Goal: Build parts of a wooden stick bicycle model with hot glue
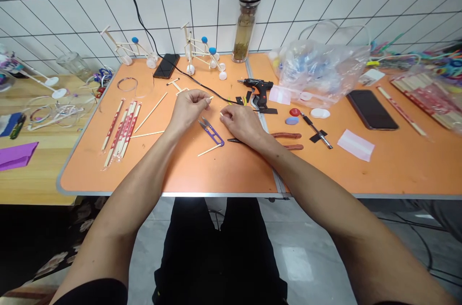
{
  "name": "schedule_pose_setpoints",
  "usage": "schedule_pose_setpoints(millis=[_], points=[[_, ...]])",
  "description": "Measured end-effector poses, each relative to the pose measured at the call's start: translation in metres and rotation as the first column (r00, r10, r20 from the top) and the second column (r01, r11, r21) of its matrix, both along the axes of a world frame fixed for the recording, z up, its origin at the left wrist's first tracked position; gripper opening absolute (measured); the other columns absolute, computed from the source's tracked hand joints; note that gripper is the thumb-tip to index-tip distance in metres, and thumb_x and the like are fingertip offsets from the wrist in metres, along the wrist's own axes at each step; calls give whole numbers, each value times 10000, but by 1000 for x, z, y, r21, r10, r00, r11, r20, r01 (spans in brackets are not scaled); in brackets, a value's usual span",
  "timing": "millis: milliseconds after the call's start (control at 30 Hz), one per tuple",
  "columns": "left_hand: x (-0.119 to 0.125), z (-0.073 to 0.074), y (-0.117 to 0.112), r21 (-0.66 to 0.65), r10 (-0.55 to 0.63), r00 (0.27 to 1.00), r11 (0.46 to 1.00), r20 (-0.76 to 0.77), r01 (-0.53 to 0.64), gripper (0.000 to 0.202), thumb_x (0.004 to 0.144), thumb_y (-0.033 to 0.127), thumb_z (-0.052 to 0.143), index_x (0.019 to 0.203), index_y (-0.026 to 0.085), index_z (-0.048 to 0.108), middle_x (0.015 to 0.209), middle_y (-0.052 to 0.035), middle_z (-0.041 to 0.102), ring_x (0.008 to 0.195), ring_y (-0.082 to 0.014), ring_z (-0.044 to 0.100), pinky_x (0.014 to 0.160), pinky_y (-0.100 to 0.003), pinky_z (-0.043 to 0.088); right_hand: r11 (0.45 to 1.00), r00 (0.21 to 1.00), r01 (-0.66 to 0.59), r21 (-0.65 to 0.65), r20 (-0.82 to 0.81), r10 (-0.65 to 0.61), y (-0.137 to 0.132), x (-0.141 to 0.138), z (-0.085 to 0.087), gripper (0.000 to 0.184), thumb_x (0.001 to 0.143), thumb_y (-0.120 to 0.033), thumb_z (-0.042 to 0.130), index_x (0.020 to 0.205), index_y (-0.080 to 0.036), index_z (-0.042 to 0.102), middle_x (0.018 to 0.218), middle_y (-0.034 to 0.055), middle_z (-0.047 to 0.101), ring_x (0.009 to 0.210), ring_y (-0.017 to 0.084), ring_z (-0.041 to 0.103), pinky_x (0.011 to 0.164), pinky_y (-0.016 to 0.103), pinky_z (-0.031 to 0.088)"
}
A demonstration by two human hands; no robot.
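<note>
My left hand hovers over the orange table with its fingers pinched on a short wooden stick that pokes out to the right. My right hand rests on the table just right of it, fingers curled on a small pale stick piece. Purple thread snips lie between and below the hands. A loose wooden stick lies beside the snips. Red-handled pliers lie partly under my right wrist.
Wrapped chopsticks and bare sticks lie at left. A black glue gun, two stick models, a phone, a glass bottle, a plastic bag and a second phone sit farther back and right.
</note>
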State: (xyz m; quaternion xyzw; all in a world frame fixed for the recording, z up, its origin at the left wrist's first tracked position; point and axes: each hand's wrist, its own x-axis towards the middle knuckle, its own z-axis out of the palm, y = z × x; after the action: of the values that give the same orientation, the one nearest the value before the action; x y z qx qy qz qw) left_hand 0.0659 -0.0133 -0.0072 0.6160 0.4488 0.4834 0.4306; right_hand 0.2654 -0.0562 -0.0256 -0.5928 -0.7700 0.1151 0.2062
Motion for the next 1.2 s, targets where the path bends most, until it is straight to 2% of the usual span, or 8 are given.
schedule_pose_setpoints(millis=[300,467,533,600,733,933,1100,1200], points=[[-1,2,-1,-45,12,999,999,30,-10,94,778,281,844,757,206,790,660,-29,726,623,-143,607,565,-237,425,999,997,-11,36,-80,14,6,8,-1,196,1026,-205,587,975,-215,775,1120,131,847,1069,323,754,891,396,482],[-1,6,-2,-63,28,999,998,39,-26,109,775,291,849,735,213,784,632,-26,718,569,-126,546,511,-227,366,939,936,332,88,-151,-317,25,57,24,277,1050,-231,549,1192,-200,785,1217,177,822,1195,384,727,1038,487,521],[-1,7,-2,-82,34,998,996,49,-29,123,766,286,859,723,211,772,627,-24,715,549,-115,518,504,-224,353,884,882,467,20,-87,-464,35,76,30,281,1008,-249,627,1243,-171,761,1225,215,802,1193,410,714,1013,511,538],[-1,7,-2,-92,36,998,995,55,-31,137,765,282,862,716,207,759,619,-20,707,535,-105,496,503,-221,348,856,855,514,-55,-38,-517,44,87,32,310,975,-281,694,1254,-152,737,1229,236,788,1160,405,714,975,503,554],[-1,7,-3,-97,24,997,995,67,-17,123,797,281,838,740,208,757,618,-12,708,531,-100,483,501,-217,341,832,847,517,-201,-19,-531,59,91,27,351,928,-366,769,1206,-161,708,1232,245,784,1093,385,734,921,495,582],[-1,9,-4,-161,48,994,986,95,-33,145,786,291,871,762,208,755,628,3,705,508,-87,447,519,-234,345,782,791,606,-145,2,-612,68,88,12,507,882,-376,795,1329,-174,666,1346,252,776,1244,429,722,1025,551,564],[-3,9,-3,-159,30,987,987,158,-5,166,796,348,875,789,220,770,645,-2,719,477,-84,393,489,-248,281,775,766,626,-84,-120,-632,65,95,4,462,897,-315,745,1321,-159,650,1315,250,780,1238,432,725,1050,560,565],[-5,8,-2,-154,30,981,988,191,0,205,769,385,896,791,227,767,652,-3,722,485,-86,399,488,-244,284,791,734,604,-97,-318,-600,64,97,3,415,903,-206,689,1310,-170,616,1171,192,800,1157,371,762,1034,515,591]])
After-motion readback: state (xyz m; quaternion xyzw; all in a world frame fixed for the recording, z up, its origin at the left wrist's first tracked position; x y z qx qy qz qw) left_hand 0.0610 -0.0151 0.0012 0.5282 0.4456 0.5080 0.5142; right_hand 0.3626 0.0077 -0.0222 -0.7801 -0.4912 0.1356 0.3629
